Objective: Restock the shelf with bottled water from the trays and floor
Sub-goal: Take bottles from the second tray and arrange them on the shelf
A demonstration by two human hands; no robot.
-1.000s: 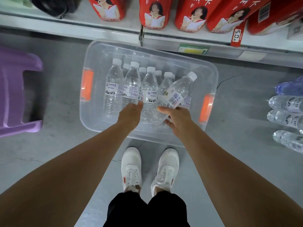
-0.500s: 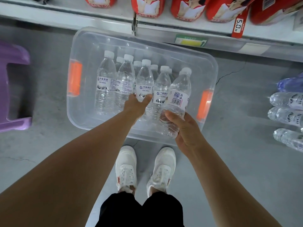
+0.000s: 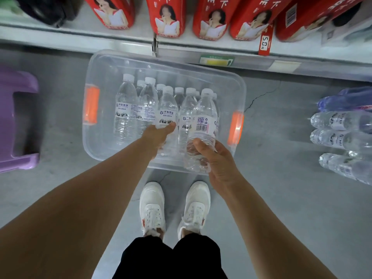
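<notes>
A clear plastic tray (image 3: 94, 150) with orange handles sits on the floor below the shelf (image 3: 80, 40). Several water bottles (image 3: 126, 109) with white caps stand upright inside it. My right hand (image 3: 217, 158) grips one bottle (image 3: 202, 125) by its lower half, upright and lifted at the tray's near right side. My left hand (image 3: 159, 135) reaches into the tray, its thumb against the label of a standing bottle (image 3: 168, 111); its fingers are hidden behind that bottle, apparently wrapped round it.
More water bottles (image 3: 342, 137) lie on the floor at the right. A purple plastic stool (image 3: 16, 121) stands at the left. Red packs (image 3: 167, 15) line the shelf, with a red price tag (image 3: 265, 42). My white shoes (image 3: 153, 206) are just behind the tray.
My right hand has turned its bottle from tilted to upright and drawn it toward the tray's near edge. My left hand has stayed at the middle bottles.
</notes>
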